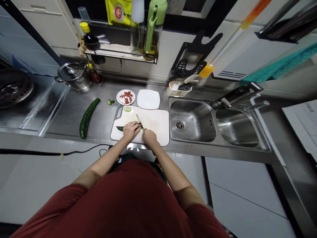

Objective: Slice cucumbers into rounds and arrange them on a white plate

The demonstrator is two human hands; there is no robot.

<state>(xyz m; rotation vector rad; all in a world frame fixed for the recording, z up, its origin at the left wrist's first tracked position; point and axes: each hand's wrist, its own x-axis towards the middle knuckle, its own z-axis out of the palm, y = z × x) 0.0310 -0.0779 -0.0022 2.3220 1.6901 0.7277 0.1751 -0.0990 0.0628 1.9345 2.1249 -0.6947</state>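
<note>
L hand (131,131) pinning cut cuke (120,128) flat, R hand (149,136) gripping knife (138,118), blade right at cuke's R end! All on white cutting bd. (158,122) Few pale slices (127,109) nr bd.'s far L corner. Behind bd.: round plate (118,97) w/ chopped red bits (127,98), square plate (148,99) just R of it. Whole cuke (88,119) L of bd. on steel counter (66,122), green scraps (109,102) btwn it & round plate. Lidded pot (74,77) back L; dbl. sink (195,125) R of bd.

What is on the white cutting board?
Pale cucumber slices, a green cucumber piece, a pale-bladed knife. Left hand hides part of the piece; right hand, the knife's handle.
</note>
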